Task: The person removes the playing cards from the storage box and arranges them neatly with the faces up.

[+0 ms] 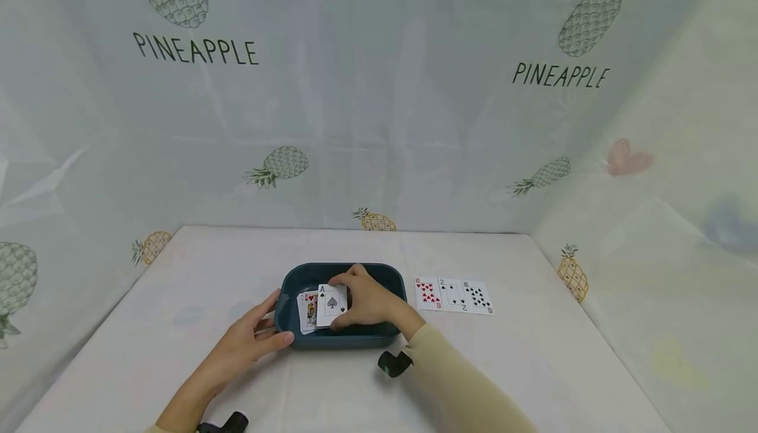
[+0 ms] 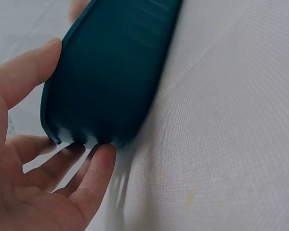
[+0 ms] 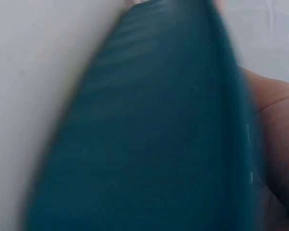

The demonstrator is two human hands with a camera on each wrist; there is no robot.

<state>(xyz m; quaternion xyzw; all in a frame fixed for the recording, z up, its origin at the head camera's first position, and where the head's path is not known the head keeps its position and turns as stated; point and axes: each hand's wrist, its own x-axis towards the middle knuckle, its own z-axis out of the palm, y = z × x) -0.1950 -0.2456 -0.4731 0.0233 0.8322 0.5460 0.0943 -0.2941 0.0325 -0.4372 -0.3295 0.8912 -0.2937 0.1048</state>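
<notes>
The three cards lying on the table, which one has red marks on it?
The leftmost card in the row, a ten of hearts. The middle card and the right-hand card both show black marks.

Head view: the right hand point(image 1: 366, 301) covers the right part of the dark teal tray point(image 1: 308, 277) and the right edge of the ace of spades point(image 1: 330, 304). The red face card point(image 1: 308, 308) beneath the ace shows only its left strip; its rank is too small to tell. Both forearms are cut off by the bottom edge.

Left wrist view: the tray point(image 2: 111, 72) shows only its outer wall, cut off at the top edge; its contents are hidden. The left hand point(image 2: 33, 159) is cut off at the left and bottom edges.

Right wrist view: the tray wall point(image 3: 159, 134) is blurred and fills the frame; the hand point(image 3: 277, 139) shows only as a sliver behind the rim.
</notes>
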